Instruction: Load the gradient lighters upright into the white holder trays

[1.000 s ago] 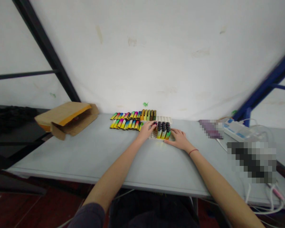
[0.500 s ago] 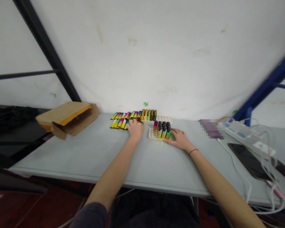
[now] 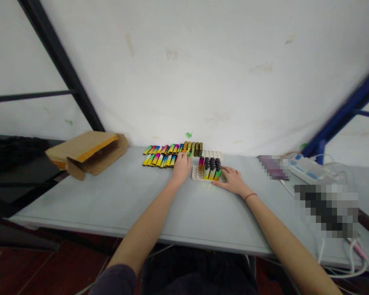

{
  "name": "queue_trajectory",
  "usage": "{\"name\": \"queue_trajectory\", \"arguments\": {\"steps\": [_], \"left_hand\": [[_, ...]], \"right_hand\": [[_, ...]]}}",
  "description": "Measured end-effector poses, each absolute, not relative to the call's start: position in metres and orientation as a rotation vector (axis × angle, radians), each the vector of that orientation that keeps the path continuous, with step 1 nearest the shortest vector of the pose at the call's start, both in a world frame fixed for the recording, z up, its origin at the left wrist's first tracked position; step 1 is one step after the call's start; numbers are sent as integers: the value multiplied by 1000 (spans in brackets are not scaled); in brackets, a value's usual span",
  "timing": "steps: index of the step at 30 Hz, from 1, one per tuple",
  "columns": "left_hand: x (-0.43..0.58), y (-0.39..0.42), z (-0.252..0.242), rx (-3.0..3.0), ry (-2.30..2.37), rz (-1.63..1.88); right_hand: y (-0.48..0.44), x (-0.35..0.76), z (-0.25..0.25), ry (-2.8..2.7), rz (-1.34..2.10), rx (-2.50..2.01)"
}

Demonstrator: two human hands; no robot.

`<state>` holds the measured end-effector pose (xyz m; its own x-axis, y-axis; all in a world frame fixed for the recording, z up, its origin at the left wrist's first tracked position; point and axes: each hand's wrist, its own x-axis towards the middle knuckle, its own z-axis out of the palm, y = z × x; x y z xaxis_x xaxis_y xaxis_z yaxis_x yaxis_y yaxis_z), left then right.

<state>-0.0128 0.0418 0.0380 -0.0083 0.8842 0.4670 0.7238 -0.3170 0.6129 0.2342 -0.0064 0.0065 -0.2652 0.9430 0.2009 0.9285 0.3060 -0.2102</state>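
Between the fingers of my left hand (image 3: 181,167) is a shiny rainbow lighter (image 3: 189,154), its greenish end showing; most of it is hidden. A white tray (image 3: 197,177) with round pockets lies just to the right. Upright rainbow lighters with black tops (image 3: 212,169) fill its right part, and a single magenta one (image 3: 201,163) stands to their left. My right hand (image 3: 233,180) grips the tray's right side, thumb along the front edge and fingers behind. Left of my left hand, rainbow lighters (image 3: 156,160) lie flat in two rows.
Behind the hands stands a block of upright gold-topped lighters (image 3: 193,148), beside another white tray (image 3: 213,154). An open cardboard box (image 3: 86,151) lies at left. On the right are a phone (image 3: 273,167), a power strip (image 3: 307,169) and white cables (image 3: 353,256). A wall closes the back.
My left hand has moved right from the flat rows towards the tray, a lighter in its fingers. My right hand stays at the tray.
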Motion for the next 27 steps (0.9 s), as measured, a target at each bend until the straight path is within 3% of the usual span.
{"name": "queue_trajectory", "arguments": {"steps": [3,9,27], "left_hand": [[-9,45,37,1683,1431,1392],[2,42,42,1102,1045,1347],[10,27,59,672,985,1300]], "right_hand": [[-6,234,7,-2288,73,-1705],[-6,234,6,-2287,74,-1690],[-6,235,5,-2294,57,-1714]]}}
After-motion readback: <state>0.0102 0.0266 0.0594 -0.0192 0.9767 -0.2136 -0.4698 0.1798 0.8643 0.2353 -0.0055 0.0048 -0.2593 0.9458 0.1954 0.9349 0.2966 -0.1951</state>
